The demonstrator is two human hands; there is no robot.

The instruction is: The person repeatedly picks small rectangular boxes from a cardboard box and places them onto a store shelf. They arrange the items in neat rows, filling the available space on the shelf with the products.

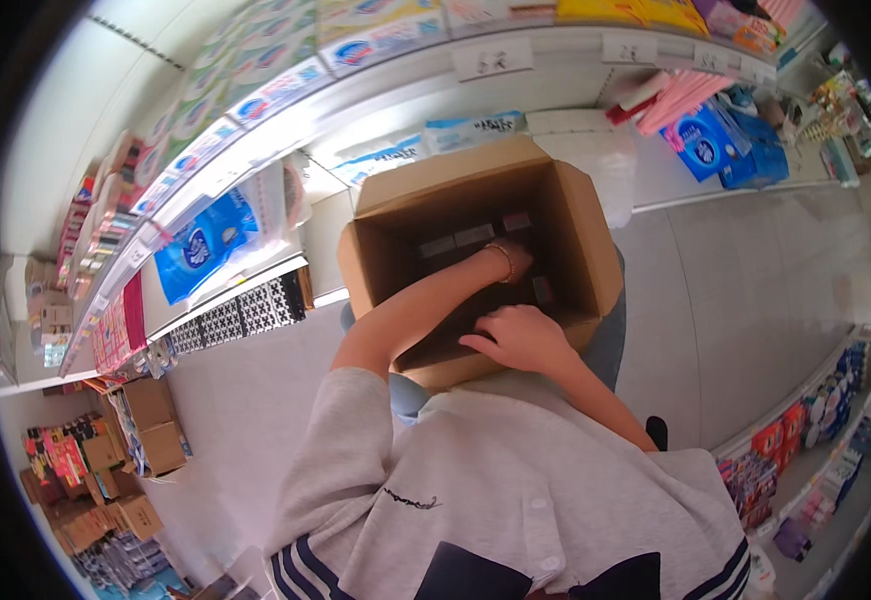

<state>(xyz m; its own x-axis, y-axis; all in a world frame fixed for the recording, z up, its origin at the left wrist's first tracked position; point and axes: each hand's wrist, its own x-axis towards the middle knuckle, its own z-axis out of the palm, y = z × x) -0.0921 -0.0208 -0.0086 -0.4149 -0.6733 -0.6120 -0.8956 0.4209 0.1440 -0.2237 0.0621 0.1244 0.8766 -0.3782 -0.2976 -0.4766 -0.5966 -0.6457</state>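
An open cardboard box [589, 240] rests in front of me, its flaps folded outward. My left hand [514, 262], with a bracelet at the wrist, reaches deep inside toward the right part of the box; its fingers are hidden in shadow. Over the near edge of the opening hangs my right hand [518, 334], fingers loosely curled and apart, with nothing seen in them. Several small boxes lie in the dark interior: a pale one [474, 235], one with a reddish end [516, 221] beyond my left hand, and another [542, 289] near the right wall.
A lit shelf [375, 82] with packaged goods curves above the box. Blue tissue packs [705, 142] stand at the right and another blue pack [207, 240] at the left. Opened cartons [154, 427] sit lower left. Another stocked shelf [803, 442] runs along the lower right.
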